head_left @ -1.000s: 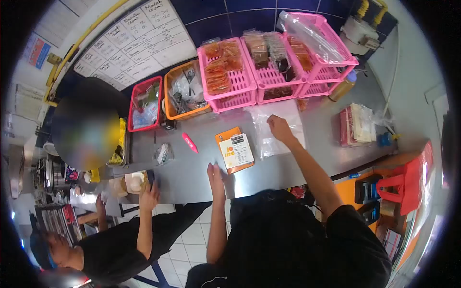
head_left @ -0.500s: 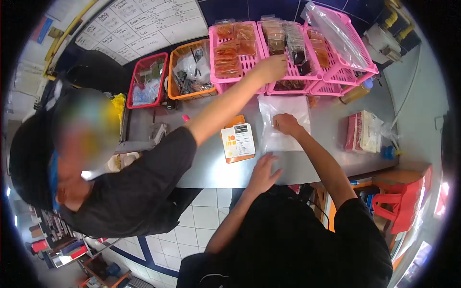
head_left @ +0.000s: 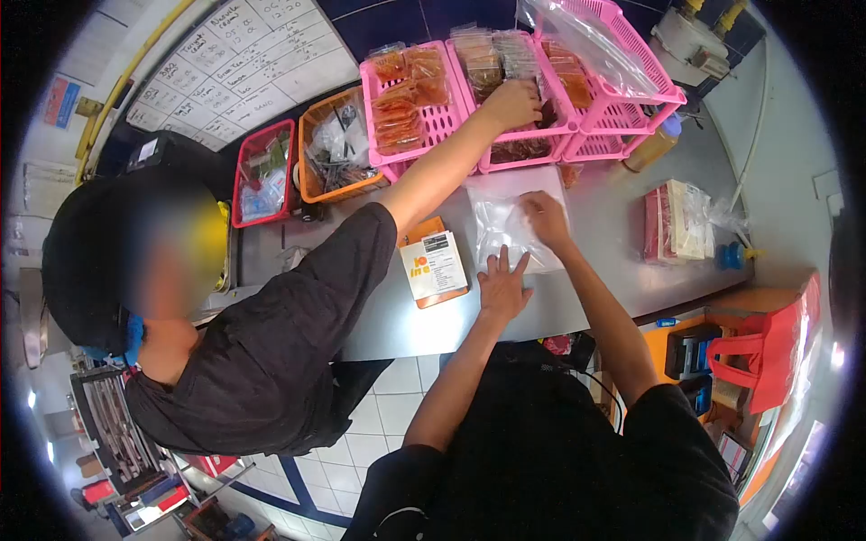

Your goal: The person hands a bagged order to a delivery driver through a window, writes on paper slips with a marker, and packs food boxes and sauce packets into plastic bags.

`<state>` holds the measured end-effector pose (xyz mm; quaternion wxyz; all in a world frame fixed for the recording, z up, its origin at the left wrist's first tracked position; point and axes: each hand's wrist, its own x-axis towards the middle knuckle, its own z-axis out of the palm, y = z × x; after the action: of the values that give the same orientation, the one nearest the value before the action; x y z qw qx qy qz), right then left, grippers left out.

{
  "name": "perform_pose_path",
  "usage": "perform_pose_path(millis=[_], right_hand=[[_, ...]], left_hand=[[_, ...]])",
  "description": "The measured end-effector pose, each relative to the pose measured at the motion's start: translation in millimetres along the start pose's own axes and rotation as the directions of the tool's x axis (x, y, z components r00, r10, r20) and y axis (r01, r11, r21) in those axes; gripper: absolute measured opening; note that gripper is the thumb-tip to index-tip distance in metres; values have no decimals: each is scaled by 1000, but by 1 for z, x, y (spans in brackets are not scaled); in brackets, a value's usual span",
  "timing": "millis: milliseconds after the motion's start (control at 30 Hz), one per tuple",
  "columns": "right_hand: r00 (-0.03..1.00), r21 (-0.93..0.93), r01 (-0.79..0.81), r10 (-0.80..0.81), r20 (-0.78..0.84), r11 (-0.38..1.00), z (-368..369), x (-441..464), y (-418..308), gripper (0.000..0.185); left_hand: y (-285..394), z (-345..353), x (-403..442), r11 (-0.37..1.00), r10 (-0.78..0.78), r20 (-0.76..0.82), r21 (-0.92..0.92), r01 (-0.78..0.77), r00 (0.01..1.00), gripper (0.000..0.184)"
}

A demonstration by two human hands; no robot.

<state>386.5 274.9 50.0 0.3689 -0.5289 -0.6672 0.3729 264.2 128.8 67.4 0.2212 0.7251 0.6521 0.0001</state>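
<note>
A clear plastic bag or sheet lies flat on the metal counter in front of the pink baskets. My left hand rests at its near edge with the fingers spread. On the bag's right side is my right hand, its fingers bent down onto the plastic; whether they pinch any of it cannot be made out. Just left of the bag, a white printed card or packet lies on an orange clipboard-like board.
A co-worker's arm reaches across from the left, the hand in the middle pink basket. Red and orange baskets stand at the back left. A bottle and a wrapped stack are at the right.
My left hand has moved right and forward onto the bag's near edge. The co-worker has leaned in from the left and reached into the middle pink basket. The camera view has shifted.
</note>
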Motion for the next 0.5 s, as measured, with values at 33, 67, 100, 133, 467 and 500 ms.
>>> perform_pose_path(millis=[33,67,100,133,467,500], right_hand=[[983,248,-179,185,2,952,-21,-9,-19,25],[978,516,-172,207,-11,839,-39,-21,-26,22],[967,700,-147,250,-47,699,-57,-30,-48,21],[950,847,-102,304,-72,522,-77,-40,-71,22],[873,834,449,42,-486,320,-279,-204,-166,40],[783,751,441,199,-590,492,-293,-233,-159,39]], left_hand=[[0,-1,2,1000,-3,0,4,3,1000,82],[0,-3,3,1000,-3,13,-14,3,1000,83],[0,-4,4,1000,-4,28,-31,5,1000,84],[-1,-5,5,1000,-8,31,-25,8,999,84],[6,-14,2,1000,18,137,-7,-17,990,128],[13,-18,3,999,33,240,-37,-25,970,140]])
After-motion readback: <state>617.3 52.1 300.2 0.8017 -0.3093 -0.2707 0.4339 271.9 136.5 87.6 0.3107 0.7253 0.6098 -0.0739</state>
